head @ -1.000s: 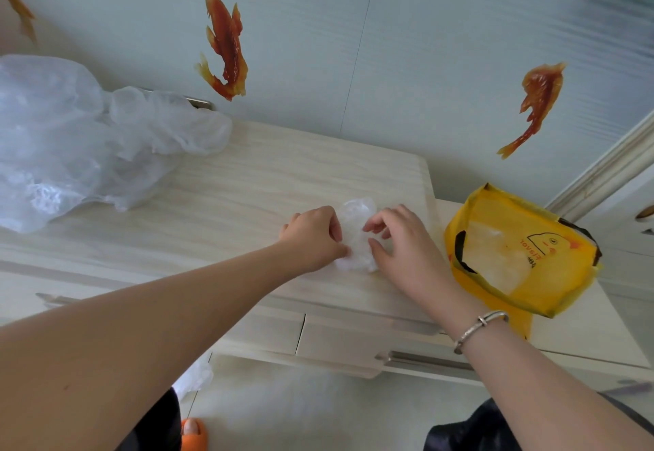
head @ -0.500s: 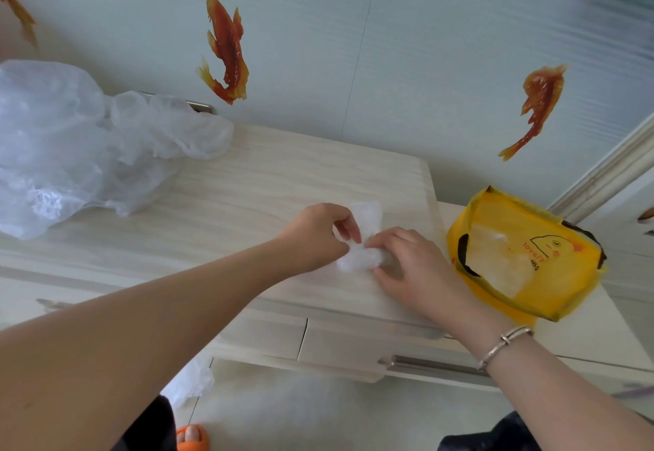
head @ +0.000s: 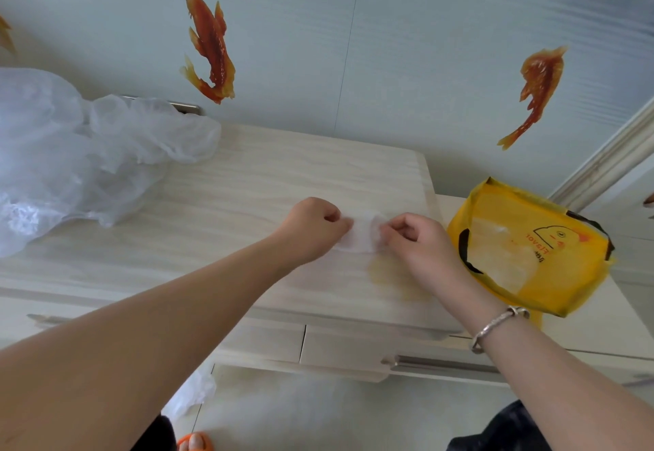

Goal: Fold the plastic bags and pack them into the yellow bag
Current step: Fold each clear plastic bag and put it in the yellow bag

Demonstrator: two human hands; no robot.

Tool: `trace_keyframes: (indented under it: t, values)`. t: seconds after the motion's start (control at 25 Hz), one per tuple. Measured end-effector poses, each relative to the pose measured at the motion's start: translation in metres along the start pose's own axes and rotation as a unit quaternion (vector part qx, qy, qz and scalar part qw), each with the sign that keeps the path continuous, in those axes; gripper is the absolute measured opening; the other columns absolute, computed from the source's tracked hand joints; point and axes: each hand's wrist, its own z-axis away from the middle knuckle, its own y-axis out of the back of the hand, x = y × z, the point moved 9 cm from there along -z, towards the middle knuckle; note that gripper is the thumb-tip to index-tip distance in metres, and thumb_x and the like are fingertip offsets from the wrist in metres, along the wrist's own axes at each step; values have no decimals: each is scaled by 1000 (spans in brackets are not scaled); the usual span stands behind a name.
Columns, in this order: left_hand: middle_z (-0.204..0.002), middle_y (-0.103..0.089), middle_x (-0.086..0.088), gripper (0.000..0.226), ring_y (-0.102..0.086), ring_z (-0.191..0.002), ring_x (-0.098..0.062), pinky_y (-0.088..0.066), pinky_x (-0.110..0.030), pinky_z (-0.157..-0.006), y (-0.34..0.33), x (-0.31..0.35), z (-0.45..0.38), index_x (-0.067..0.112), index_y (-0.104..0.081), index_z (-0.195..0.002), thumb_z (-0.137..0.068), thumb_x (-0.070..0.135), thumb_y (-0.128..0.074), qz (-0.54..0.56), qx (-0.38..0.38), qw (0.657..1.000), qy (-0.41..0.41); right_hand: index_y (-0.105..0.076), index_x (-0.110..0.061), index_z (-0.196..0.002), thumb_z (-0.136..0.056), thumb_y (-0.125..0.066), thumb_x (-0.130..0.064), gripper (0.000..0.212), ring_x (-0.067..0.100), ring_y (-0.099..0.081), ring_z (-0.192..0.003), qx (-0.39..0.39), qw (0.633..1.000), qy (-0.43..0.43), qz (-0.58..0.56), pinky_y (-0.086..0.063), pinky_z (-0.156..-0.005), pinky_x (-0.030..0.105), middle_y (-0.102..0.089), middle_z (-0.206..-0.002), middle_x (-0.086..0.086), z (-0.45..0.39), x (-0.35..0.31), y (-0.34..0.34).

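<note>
- Pale wood cabinet top (head: 247, 203) against a grey-green wall with two orange fish stickers (head: 209, 47).
- A heap of loose plastic bags (head: 70, 160) sprawls far left; the yellow bag (head: 552, 273) gapes at the right edge.
- Left hand (head: 311, 229) and right hand (head: 414, 242) each pinch an end of the small folded bag (head: 361, 238) between them, on the top.

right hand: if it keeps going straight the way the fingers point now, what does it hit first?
The right hand points left, pinching the folded plastic bag; straight on it would likely meet the left hand pinching the other end.
</note>
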Motion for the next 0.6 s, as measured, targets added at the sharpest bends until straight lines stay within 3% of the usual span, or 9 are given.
trace_keyframes:
  t: [0.12, 0.2, 0.28, 0.36, 0.44, 0.6]
  values:
    - [-68, -69, -2, 33, -51, -61, -15, -34, -13, -40, -4, -8, -4, 12, -61, -66, -95, 25, -53, 0, -9, 1000, 30, -63, -19, -72, -90, -61, -23, 19, 16, -60, -69, 27, 999, -18, 38, -42, -60, 26, -67, -70, -3, -5, 1, 0]
    - [-70, -69, 3, 24, -54, -63, -14, -42, -17, -49, -1, -12, -6, 17, -59, -71, -93, 24, -54, -24, 18, 999, 42, -60, -18, -71, -90, -60, -22, 20, 12, -56, -64, 42, 996, -30, 66, -36, -54, 22, -62, -67, -6, -8, 0, 1]
    - [-77, -62, 5, 9, -56, -71, -16, -45, -26, -60, 14, 0, -5, 20, -55, -80, -89, 22, -56, -81, 110, 991, -12, -59, -18, -73, -90, -60, -25, 18, 8, -54, -63, 45, 994, -32, 98, -34, -51, 22, -61, -68, -6, -9, -4, 0]
    - [-77, -55, 5, 4, -51, -69, -14, -40, -28, -60, 17, 25, 0, 20, -54, -85, -86, 18, -58, -69, 142, 980, -118, -60, -17, -77, -89, -60, -29, 17, 12, -57, -65, 41, 991, -33, 126, -36, -52, 26, -63, -72, -4, -9, -6, -3]
    - [-79, -59, 4, 5, -51, -67, -13, -37, -27, -62, 6, 35, 2, 19, -57, -86, -84, 19, -62, -63, 87, 982, -153, -61, -17, -77, -87, -61, -30, 17, 17, -59, -69, 42, 989, -41, 135, -39, -55, 28, -64, -74, -3, -10, -5, -5]
    - [-89, -62, 6, 18, -55, -88, -17, -40, -30, -76, -13, 9, -5, 20, -59, -92, -81, 30, -69, -133, 14, 988, -81, -63, -13, -86, -87, -59, -31, 19, 22, -61, -84, 36, 990, -62, 122, -46, -68, 33, -62, -81, 0, -10, -9, -4]
